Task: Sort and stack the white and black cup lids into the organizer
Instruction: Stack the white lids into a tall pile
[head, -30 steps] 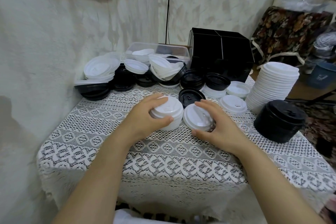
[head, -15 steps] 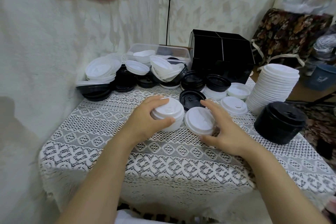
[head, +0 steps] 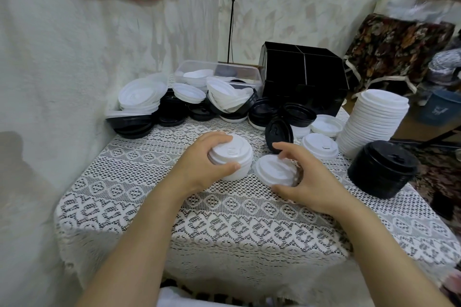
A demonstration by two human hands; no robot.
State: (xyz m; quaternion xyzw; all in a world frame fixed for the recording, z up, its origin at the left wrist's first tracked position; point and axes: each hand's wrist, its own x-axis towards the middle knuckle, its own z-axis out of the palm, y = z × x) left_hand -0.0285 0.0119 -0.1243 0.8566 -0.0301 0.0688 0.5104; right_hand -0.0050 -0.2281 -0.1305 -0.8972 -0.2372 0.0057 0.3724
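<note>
Curled around a short stack of white lids, the left hand grips it on the lace tablecloth. Just beside it, the right hand holds a single white lid, tilted, between thumb and fingers. A black lid stands on edge behind them, and the black organizer sits farther back.

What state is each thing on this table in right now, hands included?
Left hand: grips the small white lid stack.
Right hand: holds a white lid, tilted.
Black organizer: upright; inside too dark to tell.
Tall white stack: standing, untouched.
Black stack: standing, untouched.
Clear tub: open, lids inside.
Loose black lid: tipped on edge.
</note>
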